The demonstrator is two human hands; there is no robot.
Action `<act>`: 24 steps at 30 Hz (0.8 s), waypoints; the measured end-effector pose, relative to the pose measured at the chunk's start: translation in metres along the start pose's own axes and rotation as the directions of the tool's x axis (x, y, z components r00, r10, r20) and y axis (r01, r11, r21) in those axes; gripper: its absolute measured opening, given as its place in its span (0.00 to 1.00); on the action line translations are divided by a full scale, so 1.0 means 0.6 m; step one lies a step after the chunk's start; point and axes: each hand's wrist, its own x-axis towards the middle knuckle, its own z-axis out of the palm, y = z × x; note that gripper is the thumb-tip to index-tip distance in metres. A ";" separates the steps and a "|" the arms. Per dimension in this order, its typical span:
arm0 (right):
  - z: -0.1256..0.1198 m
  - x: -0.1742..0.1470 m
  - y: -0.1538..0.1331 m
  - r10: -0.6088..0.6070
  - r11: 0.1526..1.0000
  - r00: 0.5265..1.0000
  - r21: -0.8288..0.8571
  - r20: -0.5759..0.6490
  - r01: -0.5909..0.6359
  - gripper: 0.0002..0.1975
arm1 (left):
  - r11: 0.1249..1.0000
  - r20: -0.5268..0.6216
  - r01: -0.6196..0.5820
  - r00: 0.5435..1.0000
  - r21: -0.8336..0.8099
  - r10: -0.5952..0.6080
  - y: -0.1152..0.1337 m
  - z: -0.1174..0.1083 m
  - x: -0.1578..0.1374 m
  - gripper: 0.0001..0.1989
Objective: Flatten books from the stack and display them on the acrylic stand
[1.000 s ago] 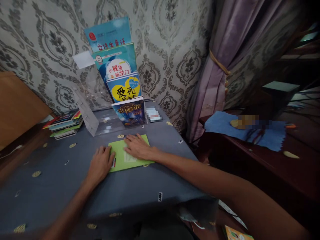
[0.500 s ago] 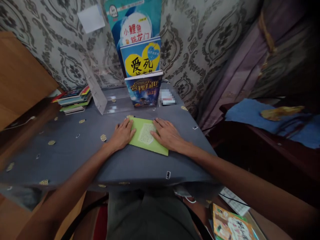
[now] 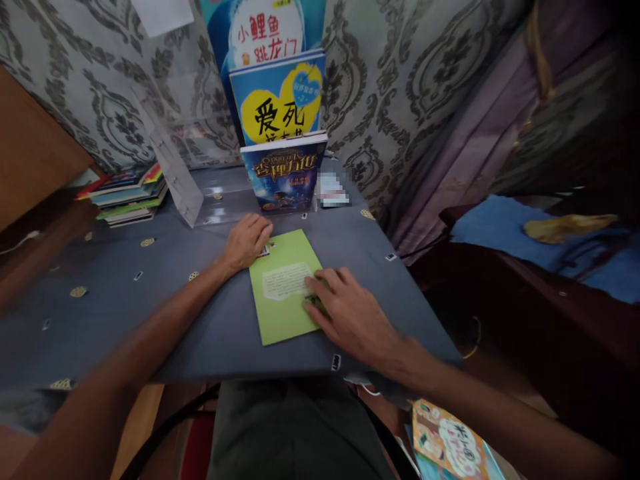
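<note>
A thin lime-green book (image 3: 285,320) lies flat on the table, a pale text patch on its cover and its long side now running toward me. My left hand (image 3: 247,240) is curled closed at its far left corner, covering part of a barcode. What its fingers do beneath is hidden. Across the right edge rests my right hand (image 3: 350,313), open, with fingers apart and tips on the cover. Beyond the book, a dark blue book (image 3: 285,177) stands upright in a clear stand, in front of a blue-and-yellow book (image 3: 275,100) and a taller teal book (image 3: 265,33).
A stack of books (image 3: 130,197) lies at the table's back left, beside a clear panel (image 3: 170,167) of the stand. A card (image 3: 333,190) is right of the stand. Below the table's right front edge lies an orange book (image 3: 450,440). A blue cloth (image 3: 500,233) covers a surface at right.
The green book has turned from slanting sideways to nearly upright toward me. My left hand moved to its far corner and curled; my right hand came nearer to me along its right edge.
</note>
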 end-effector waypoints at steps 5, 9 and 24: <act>-0.013 0.024 0.015 -0.096 0.995 0.995 -0.005 -0.008 0.096 0.13 | 0.986 -0.042 0.142 0.989 0.084 -0.139 0.009 -0.004 0.001 0.17; 0.013 0.076 0.008 -0.243 0.962 0.970 0.131 0.005 0.241 0.13 | 0.975 -0.006 0.222 0.975 0.009 -0.222 0.029 -0.024 -0.040 0.13; 0.049 0.143 0.045 -0.135 0.981 0.989 0.151 0.059 0.125 0.21 | 0.983 0.069 0.177 0.982 -0.047 -0.174 0.029 -0.032 -0.077 0.11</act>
